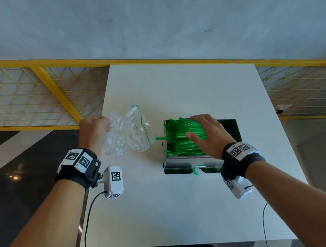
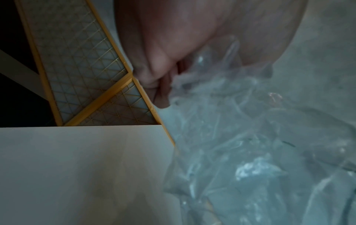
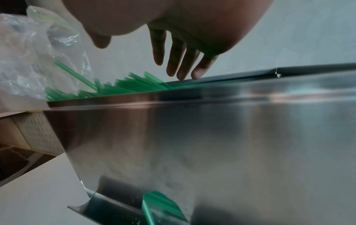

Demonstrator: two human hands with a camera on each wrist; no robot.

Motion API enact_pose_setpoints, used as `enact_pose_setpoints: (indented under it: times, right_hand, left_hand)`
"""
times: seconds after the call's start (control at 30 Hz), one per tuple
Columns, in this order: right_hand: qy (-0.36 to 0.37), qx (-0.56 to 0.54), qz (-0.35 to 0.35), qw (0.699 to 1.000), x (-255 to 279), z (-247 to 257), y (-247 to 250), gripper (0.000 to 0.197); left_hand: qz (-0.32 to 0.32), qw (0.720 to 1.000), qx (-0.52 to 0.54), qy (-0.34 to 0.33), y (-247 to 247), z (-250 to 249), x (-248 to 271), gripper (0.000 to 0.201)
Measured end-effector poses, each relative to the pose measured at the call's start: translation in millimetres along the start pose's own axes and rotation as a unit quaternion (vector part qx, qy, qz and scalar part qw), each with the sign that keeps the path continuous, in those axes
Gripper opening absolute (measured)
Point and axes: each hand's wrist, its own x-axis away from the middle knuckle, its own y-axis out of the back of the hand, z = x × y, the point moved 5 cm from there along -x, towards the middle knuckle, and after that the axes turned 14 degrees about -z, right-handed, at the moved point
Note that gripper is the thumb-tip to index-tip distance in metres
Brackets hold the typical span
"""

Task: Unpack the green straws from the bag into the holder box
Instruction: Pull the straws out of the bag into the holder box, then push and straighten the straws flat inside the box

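Observation:
A pile of green straws (image 1: 179, 140) lies in the steel holder box (image 1: 180, 161) near the middle of the white table (image 1: 193, 204). My right hand (image 1: 203, 130) lies flat over the straws with straight, spread fingers (image 3: 174, 60), the tips near the box's far rim. A few straws stick out over the box's left side, and one straw (image 1: 195, 170) shows in the front slot. To the left, my left hand (image 1: 94, 128) grips one end of the crumpled clear zip bag (image 1: 129, 131), which looks empty. In the left wrist view the fingers (image 2: 161, 79) curl on the bag (image 2: 250, 152).
The box's dark lid (image 1: 230, 129) stands open behind my right hand. A yellow mesh railing (image 1: 24, 97) runs behind the table, close to its far and left edges. Cables hang from both wrist cameras over the table's near edge.

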Motion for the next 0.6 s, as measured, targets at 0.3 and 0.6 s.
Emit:
enact_pose_setpoints:
  times: [0.3,0.6]
  right_hand:
    - [-0.008,0.021,-0.014,1.0,3.6,-17.4,-10.3,0.037]
    - [-0.008,0.027,-0.007,1.0,11.9,-12.9,-17.2,0.038]
  left_hand:
    - [-0.004,0.999,-0.02,0.026,13.6,19.0,-4.7,0.019]
    - [0.013,0.999,-0.053,0.006,-6.7,53.7,-1.8,0.018]
